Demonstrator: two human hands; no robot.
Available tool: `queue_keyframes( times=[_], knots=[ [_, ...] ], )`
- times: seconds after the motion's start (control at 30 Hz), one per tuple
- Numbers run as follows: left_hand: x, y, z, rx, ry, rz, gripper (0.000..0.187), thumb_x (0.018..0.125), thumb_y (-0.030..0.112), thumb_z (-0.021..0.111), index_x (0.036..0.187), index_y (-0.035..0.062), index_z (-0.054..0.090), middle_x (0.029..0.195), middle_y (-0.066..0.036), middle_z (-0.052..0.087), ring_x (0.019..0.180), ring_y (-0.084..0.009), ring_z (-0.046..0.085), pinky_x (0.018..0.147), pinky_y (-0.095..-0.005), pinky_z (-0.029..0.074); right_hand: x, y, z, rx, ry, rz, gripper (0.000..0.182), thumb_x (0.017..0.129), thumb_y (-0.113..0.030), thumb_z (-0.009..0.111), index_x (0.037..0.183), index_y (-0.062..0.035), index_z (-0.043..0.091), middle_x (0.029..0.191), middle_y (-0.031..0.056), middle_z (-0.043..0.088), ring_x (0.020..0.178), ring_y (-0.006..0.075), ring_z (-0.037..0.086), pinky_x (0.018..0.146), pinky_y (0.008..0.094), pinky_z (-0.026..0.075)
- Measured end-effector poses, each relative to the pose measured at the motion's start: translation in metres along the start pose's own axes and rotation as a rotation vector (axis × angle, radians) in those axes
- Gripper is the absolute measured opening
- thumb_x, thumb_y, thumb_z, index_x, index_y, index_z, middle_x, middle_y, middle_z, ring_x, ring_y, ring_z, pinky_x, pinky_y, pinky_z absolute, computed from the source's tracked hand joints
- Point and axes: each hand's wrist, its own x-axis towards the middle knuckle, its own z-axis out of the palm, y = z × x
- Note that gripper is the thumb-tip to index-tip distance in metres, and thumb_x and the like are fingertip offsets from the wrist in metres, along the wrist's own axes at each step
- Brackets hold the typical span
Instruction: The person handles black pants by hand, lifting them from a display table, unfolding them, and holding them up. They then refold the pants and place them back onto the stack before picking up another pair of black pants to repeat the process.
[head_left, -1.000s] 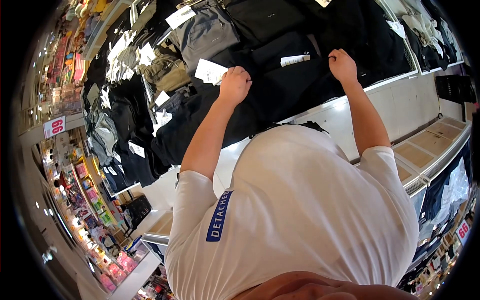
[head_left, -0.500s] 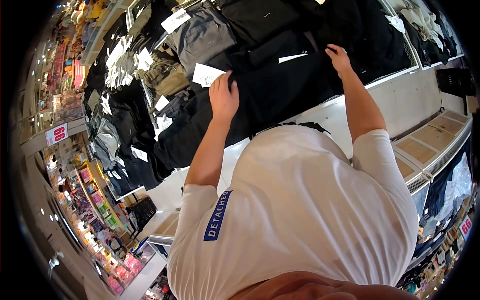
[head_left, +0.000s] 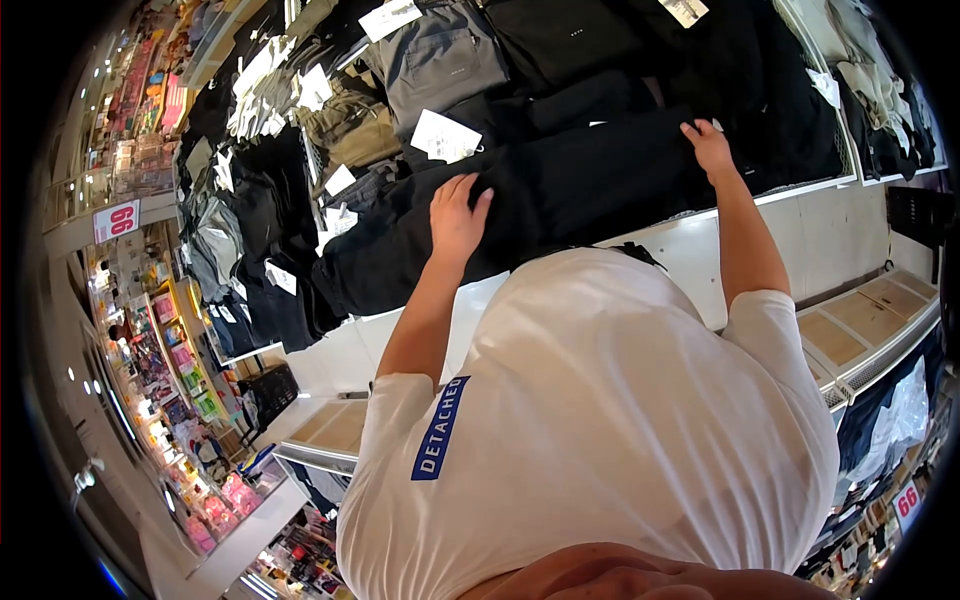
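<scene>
A long pair of black trousers (head_left: 580, 185) lies folded lengthwise across the front of the display table, running from lower left to upper right. My left hand (head_left: 459, 222) rests on the trousers with its fingers laid out and the thumb apart. At their far right end, my right hand (head_left: 708, 150) grips the upper corner, fingers curled over the cloth. A white price tag (head_left: 445, 137) lies just above my left hand. Behind the trousers are folded grey trousers (head_left: 440, 65) and more black folded garments (head_left: 570, 38).
Tagged dark clothes (head_left: 250, 215) are heaped at the left of the table. A white panel (head_left: 810, 240) forms the table's front, close to my body. Shelves with wooden bases (head_left: 865, 315) stand at right, near a black crate (head_left: 918, 215). A red-numbered sign (head_left: 117, 221) hangs at left.
The trousers' upper edge now covers most of a white tag that showed before. My left hand has slid lower on the cloth, off the price tag. The view has shifted slightly.
</scene>
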Motion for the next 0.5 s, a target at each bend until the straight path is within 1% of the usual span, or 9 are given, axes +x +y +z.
queue_keyframes(
  times=[0.03, 0.1, 0.13, 0.2, 0.23, 0.33, 0.4, 0.47, 0.5],
  knots=[
    [0.010, 0.007, 0.003, -0.002, 0.006, -0.003, 0.041, 0.088, 0.031, 0.074, 0.119, 0.0035, 0.069, 0.118, -0.017, 0.067, 0.113, -0.0354, 0.061, 0.099, -0.0425, 0.047, 0.002, 0.002, 0.002, -0.190, -0.012, 0.056, 0.044, 0.095, -0.029, 0.071, 0.126, 0.0013, 0.064, 0.125, 0.0146, 0.067, 0.114, 0.0244, 0.062, 0.096, 0.0329, 0.047],
    [0.035, 0.018, 0.010, 0.002, -0.290, -0.160, 0.049, 0.084, 0.038, 0.076, 0.118, 0.0031, 0.069, 0.116, -0.019, 0.068, 0.111, -0.0358, 0.062, 0.097, -0.0426, 0.049, 0.004, 0.007, 0.009, -0.143, 0.035, 0.110, 0.049, 0.095, -0.030, 0.071, 0.131, 0.0014, 0.062, 0.131, 0.0163, 0.064, 0.119, 0.0270, 0.061, 0.099, 0.0339, 0.046],
    [0.046, 0.020, 0.012, 0.000, -0.285, -0.161, 0.049, 0.084, 0.038, 0.076, 0.118, 0.0031, 0.069, 0.116, -0.019, 0.068, 0.111, -0.0358, 0.062, 0.097, -0.0426, 0.049, 0.001, 0.005, 0.012, -0.090, 0.080, 0.175, 0.053, 0.094, -0.030, 0.071, 0.135, 0.0015, 0.059, 0.137, 0.0181, 0.061, 0.124, 0.0296, 0.059, 0.103, 0.0349, 0.045],
    [0.067, 0.022, 0.017, 0.136, -0.579, -0.181, 0.064, 0.080, 0.048, 0.078, 0.118, -0.0017, 0.067, 0.113, -0.022, 0.068, 0.110, -0.0379, 0.063, 0.094, -0.0437, 0.050, -0.005, 0.000, 0.013, -0.078, 0.080, 0.176, 0.055, 0.095, -0.029, 0.070, 0.137, 0.0033, 0.057, 0.137, 0.0188, 0.061, 0.123, 0.0283, 0.060, 0.103, 0.0335, 0.045],
    [0.078, 0.017, 0.018, 0.013, -0.667, -0.257, 0.075, 0.075, 0.049, 0.080, 0.122, -0.0061, 0.063, 0.118, -0.026, 0.067, 0.113, -0.0402, 0.063, 0.097, -0.0445, 0.050, -0.008, -0.004, 0.013, -0.023, 0.084, 0.194, 0.054, 0.095, -0.028, 0.070, 0.137, 0.0036, 0.057, 0.136, 0.0187, 0.062, 0.122, 0.0278, 0.061, 0.102, 0.0333, 0.046],
    [0.089, 0.008, 0.016, -0.042, -0.716, -0.218, 0.081, 0.073, 0.049, 0.081, 0.126, -0.0087, 0.060, 0.123, -0.030, 0.064, 0.118, -0.0416, 0.061, 0.101, -0.0426, 0.048, -0.030, -0.029, 0.010, 0.053, 0.088, 0.221, 0.052, 0.095, -0.027, 0.070, 0.135, 0.0041, 0.058, 0.133, 0.0180, 0.064, 0.118, 0.0265, 0.062, 0.100, 0.0326, 0.047],
    [0.095, -0.007, 0.007, -0.001, -0.814, -0.173, 0.089, 0.071, 0.056, 0.082, 0.126, -0.0107, 0.061, 0.125, -0.031, 0.064, 0.117, -0.0403, 0.063, 0.099, -0.0418, 0.048, -0.037, -0.030, 0.003, 0.075, 0.089, 0.238, 0.051, 0.095, -0.027, 0.070, 0.134, 0.0043, 0.059, 0.130, 0.0175, 0.065, 0.116, 0.0257, 0.062, 0.099, 0.0321, 0.047],
    [0.101, -0.025, -0.014, -0.020, -0.999, -0.213, 0.086, 0.071, 0.058, 0.082, 0.122, -0.0092, 0.065, 0.121, -0.027, 0.067, 0.113, -0.0369, 0.065, 0.097, -0.0403, 0.049, -0.035, -0.018, -0.004, 0.161, 0.030, 0.238, 0.049, 0.095, -0.026, 0.070, 0.132, 0.0044, 0.060, 0.124, 0.0158, 0.068, 0.110, 0.0237, 0.063, 0.096, 0.0309, 0.048],
    [0.096, -0.038, -0.023, -0.035, -1.066, -0.250, 0.078, 0.074, 0.057, 0.081, 0.118, -0.0054, 0.068, 0.115, -0.023, 0.070, 0.109, -0.0318, 0.066, 0.094, -0.0386, 0.049, -0.035, -0.013, -0.007, 0.167, 0.035, 0.242, 0.049, 0.095, -0.026, 0.070, 0.132, 0.0044, 0.060, 0.124, 0.0158, 0.068, 0.110, 0.0237, 0.063, 0.096, 0.0309, 0.048]
  ],
)
